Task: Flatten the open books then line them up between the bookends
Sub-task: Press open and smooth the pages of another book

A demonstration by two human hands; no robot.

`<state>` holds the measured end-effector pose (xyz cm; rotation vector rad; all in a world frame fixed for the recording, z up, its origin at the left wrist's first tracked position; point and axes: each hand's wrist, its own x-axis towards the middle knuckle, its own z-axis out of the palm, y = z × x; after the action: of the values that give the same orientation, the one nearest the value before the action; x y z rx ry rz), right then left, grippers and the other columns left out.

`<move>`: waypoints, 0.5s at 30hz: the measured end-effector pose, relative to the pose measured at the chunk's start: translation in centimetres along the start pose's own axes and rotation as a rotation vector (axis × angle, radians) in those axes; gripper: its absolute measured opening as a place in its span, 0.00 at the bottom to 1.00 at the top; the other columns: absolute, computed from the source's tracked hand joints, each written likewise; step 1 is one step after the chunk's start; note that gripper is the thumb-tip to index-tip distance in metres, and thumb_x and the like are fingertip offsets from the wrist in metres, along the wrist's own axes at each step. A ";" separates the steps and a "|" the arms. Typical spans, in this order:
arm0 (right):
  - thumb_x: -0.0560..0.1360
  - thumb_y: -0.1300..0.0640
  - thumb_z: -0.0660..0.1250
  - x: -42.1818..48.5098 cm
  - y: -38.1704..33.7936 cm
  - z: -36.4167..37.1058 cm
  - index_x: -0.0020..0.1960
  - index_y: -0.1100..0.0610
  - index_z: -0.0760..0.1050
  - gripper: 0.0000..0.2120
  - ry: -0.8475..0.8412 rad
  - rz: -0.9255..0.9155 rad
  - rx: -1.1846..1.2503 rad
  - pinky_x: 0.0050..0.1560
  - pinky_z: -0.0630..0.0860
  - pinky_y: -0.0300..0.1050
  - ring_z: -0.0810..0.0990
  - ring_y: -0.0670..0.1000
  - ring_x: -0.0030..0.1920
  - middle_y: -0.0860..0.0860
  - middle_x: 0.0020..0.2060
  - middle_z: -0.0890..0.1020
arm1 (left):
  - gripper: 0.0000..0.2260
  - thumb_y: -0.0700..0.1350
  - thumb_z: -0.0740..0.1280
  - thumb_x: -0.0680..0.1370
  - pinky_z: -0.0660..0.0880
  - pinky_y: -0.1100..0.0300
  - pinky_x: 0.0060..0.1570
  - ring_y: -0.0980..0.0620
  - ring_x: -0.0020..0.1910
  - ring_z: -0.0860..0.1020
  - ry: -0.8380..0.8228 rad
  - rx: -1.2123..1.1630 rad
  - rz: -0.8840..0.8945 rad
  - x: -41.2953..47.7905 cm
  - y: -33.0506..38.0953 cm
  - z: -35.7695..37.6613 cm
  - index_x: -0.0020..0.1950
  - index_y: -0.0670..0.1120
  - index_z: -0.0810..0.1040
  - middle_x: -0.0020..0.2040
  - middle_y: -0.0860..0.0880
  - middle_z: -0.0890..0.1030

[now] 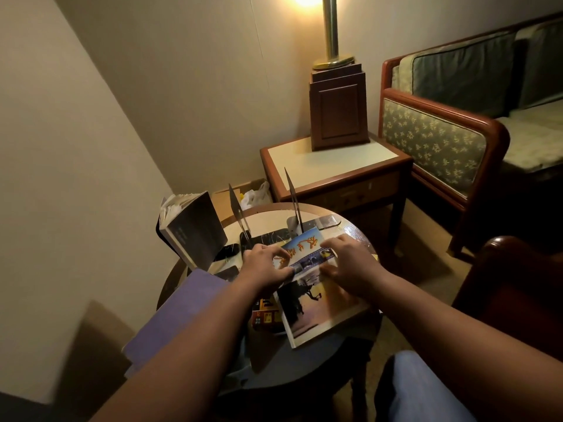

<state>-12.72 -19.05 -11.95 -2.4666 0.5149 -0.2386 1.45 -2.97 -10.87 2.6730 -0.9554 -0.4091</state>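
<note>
Forearms point(195, 345) stretch out, left hand point(268, 264) and right hand point(350, 263) both gripping the photo-covered book point(316, 303) lying closed on the round table point(350, 229) before the bookends point(239, 214), whose gap holds no books, so lining-up looks barely begun.

Left arm point(189, 345): bare, reaching forward from lower left, wrist straight.
Left hand point(264, 263): palm down, fingers bent, fingertips and thumb pinching the book point(316, 303) on its left side.
Right arm point(441, 324): bare, reaching in from lower right.
Right hand point(350, 262): palm down, fingers bent, pinching the book's right side.
Hands near, apart.
</note>
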 end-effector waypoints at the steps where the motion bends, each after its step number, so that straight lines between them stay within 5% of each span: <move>1: 0.77 0.51 0.70 0.0 0.2 0.0 0.71 0.49 0.70 0.23 -0.009 0.003 -0.018 0.60 0.72 0.47 0.71 0.53 0.65 0.52 0.68 0.72 | 0.17 0.60 0.69 0.75 0.64 0.48 0.64 0.42 0.69 0.62 0.002 0.012 -0.001 0.0 0.1 0.3 0.63 0.59 0.75 0.68 0.46 0.68; 9: 0.79 0.51 0.65 -1.0 -1.3 0.4 0.65 0.50 0.77 0.15 -0.076 -0.205 -0.356 0.61 0.72 0.49 0.69 0.55 0.65 0.50 0.68 0.73 | 0.27 0.66 0.68 0.72 0.67 0.49 0.62 0.43 0.67 0.65 0.040 0.082 -0.040 -0.6 0.5 1.1 0.68 0.59 0.70 0.67 0.46 0.68; 15: 0.81 0.38 0.53 -3.0 -1.8 2.2 0.79 0.52 0.58 0.31 -0.213 -0.124 -0.361 0.77 0.54 0.55 0.54 0.56 0.78 0.53 0.79 0.58 | 0.29 0.68 0.71 0.69 0.71 0.46 0.64 0.41 0.67 0.68 0.010 0.020 -0.103 -1.5 0.4 1.2 0.66 0.60 0.72 0.68 0.43 0.67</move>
<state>-14.23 -15.33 -12.79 -2.8356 0.3369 0.0772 -0.32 -2.47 -11.60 2.7476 -0.8251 -0.4099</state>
